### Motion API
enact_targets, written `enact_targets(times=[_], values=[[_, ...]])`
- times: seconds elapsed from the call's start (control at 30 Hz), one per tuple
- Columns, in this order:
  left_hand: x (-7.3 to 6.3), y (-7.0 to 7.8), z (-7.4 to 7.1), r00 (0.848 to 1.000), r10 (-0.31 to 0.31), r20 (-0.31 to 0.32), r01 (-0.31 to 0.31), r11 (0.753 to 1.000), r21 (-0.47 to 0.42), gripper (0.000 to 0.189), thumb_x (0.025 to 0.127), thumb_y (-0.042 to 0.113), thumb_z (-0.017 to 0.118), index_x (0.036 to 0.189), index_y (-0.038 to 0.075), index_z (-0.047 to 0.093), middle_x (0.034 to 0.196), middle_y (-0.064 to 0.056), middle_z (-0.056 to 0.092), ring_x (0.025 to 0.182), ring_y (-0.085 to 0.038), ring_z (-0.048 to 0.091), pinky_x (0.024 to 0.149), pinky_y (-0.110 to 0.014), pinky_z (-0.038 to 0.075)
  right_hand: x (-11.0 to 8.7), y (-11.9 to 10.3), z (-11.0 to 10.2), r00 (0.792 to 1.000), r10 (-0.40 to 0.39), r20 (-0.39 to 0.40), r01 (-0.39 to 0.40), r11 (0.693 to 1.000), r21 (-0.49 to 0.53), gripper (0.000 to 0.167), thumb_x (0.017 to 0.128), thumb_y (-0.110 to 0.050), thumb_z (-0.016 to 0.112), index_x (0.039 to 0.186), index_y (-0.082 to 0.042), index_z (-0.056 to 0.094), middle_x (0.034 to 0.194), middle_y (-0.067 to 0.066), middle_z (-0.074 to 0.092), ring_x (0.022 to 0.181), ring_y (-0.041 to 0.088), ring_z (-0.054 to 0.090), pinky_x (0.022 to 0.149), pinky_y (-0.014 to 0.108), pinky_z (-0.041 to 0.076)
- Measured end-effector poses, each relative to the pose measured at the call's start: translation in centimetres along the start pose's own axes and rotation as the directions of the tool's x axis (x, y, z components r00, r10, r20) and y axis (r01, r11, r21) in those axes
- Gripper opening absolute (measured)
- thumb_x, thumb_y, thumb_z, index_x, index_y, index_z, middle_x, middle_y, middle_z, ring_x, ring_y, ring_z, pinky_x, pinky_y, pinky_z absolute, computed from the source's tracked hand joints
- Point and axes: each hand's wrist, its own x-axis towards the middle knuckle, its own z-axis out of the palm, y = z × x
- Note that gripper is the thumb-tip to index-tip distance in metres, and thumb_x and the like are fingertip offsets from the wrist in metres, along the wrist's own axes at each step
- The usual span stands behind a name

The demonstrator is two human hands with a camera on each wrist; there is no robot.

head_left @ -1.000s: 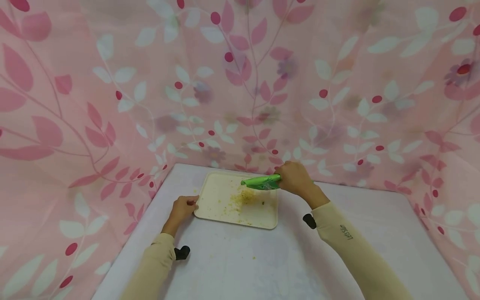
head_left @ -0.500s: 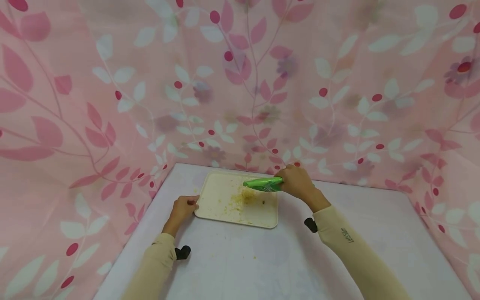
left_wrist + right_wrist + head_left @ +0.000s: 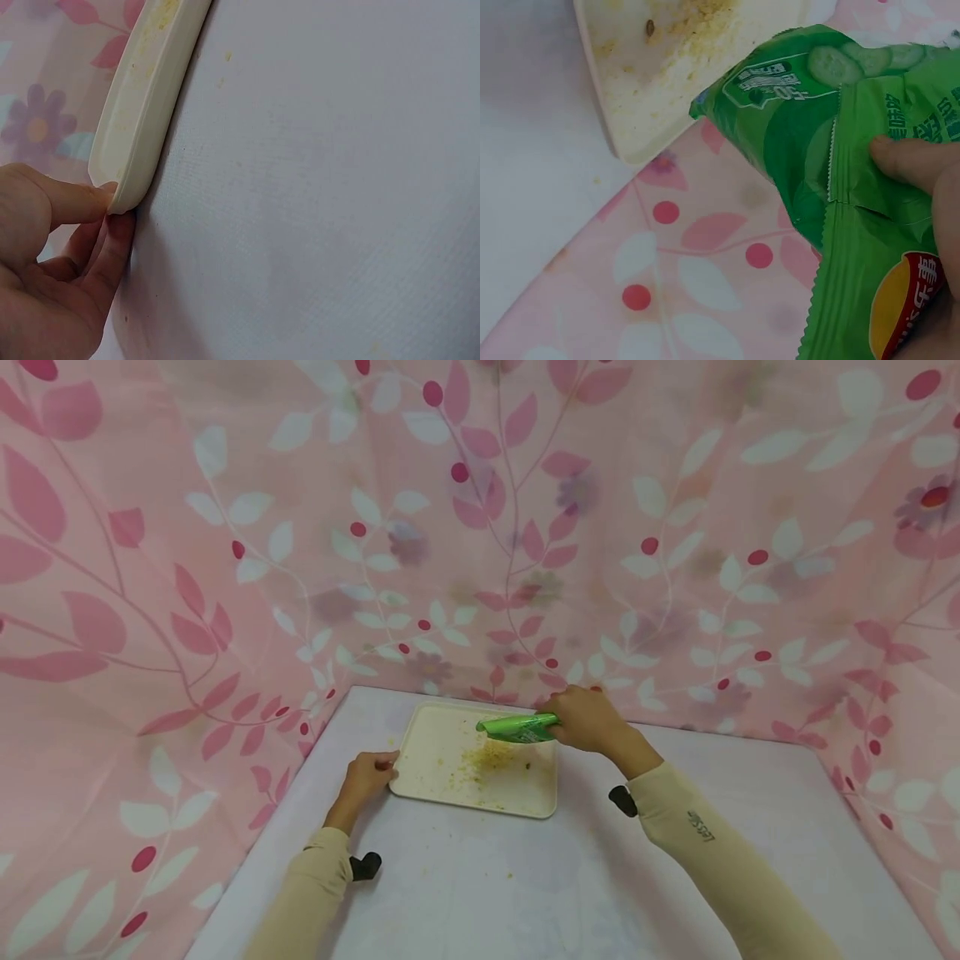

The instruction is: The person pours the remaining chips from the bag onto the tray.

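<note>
My left hand (image 3: 367, 775) pinches the left rim of a cream tray (image 3: 420, 781). In the left wrist view the thumb lies over the rim of the tray (image 3: 112, 150) and the fingers are beneath it. Over the tray's right side, my right hand (image 3: 588, 720) grips a green chip bag (image 3: 517, 727), its narrow end pointing left. Cucumber slices and a red and yellow logo show on the chip bag (image 3: 780, 112) in the right wrist view. Yellow crumbs (image 3: 487, 758) lie heaped in the middle of the tray below the bag, with more scattered around.
A small dark bit (image 3: 528, 766) lies on the tray's right side. Several stray crumbs (image 3: 510, 875) dot the white tabletop (image 3: 465, 910) in front. Pink floral cloth (image 3: 465, 568) hangs behind the table and along both sides.
The right hand and bag shift slightly right, then back left over the tray. The crumb heap looks a little more spread out. My left hand stays at the rim.
</note>
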Motion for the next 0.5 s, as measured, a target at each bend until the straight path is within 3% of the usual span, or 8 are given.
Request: enact_targets(times=[0.1,0.33,0.5], values=[[0.02,-0.03,0.04,1.0,0.003,-0.004,-0.003,1.0,0.0,0.039,0.079,-0.002,0.072,0.118,0.001,0.069,0.089,-0.012,0.071,0.082,-0.023,0.061,0.069,-0.03,0.046,-0.16,0.14,0.15,1.0,-0.003,0.009,0.003,1.0,-0.005,0.013,0.08,-0.008,0.07,0.076,-0.02,0.071,0.067,-0.008,0.054,0.062,0.015,0.048,0.056,0.031,0.04],[0.12,-0.35,0.17,1.0,0.0,-0.007,0.0,1.0,-0.003,0.039,0.079,-0.002,0.072,0.118,0.001,0.069,0.089,-0.011,0.071,0.083,-0.022,0.061,0.069,-0.03,0.046,-0.51,0.71,0.52,1.0,0.019,-0.015,-0.02,0.998,-0.057,0.011,0.081,-0.011,0.075,0.077,-0.02,0.074,0.067,-0.009,0.06,0.068,0.018,0.052,0.063,0.036,0.044],[0.1,-0.29,0.21,1.0,-0.002,-0.011,0.001,1.0,-0.016,0.039,0.079,-0.003,0.072,0.118,0.0,0.069,0.09,-0.012,0.071,0.083,-0.022,0.061,0.07,-0.03,0.047,-0.19,0.45,-0.38,0.997,0.009,-0.078,-0.021,0.988,-0.156,0.021,0.079,-0.008,0.076,0.065,-0.022,0.068,0.058,-0.008,0.052,0.064,0.02,0.049,0.056,0.036,0.043]])
